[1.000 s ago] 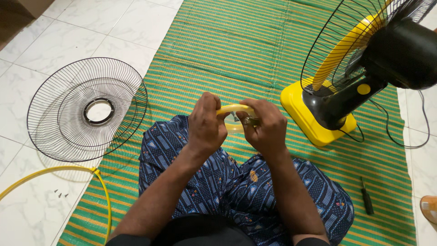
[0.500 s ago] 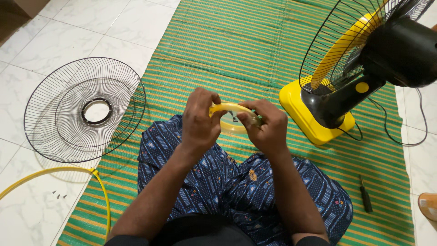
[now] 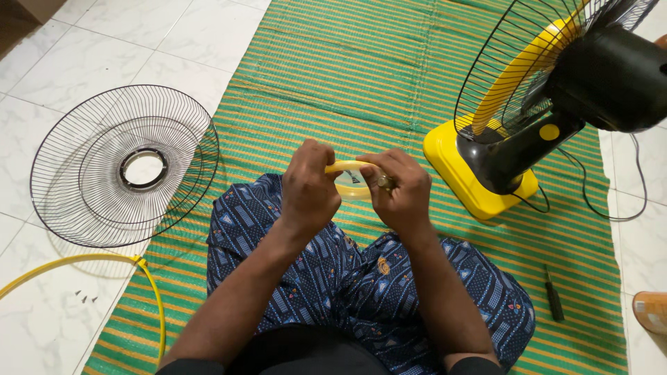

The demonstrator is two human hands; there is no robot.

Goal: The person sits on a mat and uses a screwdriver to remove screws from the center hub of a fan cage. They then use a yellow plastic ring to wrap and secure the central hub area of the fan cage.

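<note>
Green-and-yellow striped mat [image 3: 389, 76] spread over white tiled floor [image 3: 83, 48]. Black wire fan guard [image 3: 125, 167] lying flat, partly on tile, partly on mat's left edge. Yellow hoop [image 3: 149, 288] beside it, near small screws [image 3: 85, 297]. Yellow-and-black fan [image 3: 528, 118] tilted on mat at right, black cord [image 3: 611, 208] trailing. Dark screwdriver [image 3: 553, 302] near mat's right edge.

No packages, signs or screens; any label too small to tell.
</note>
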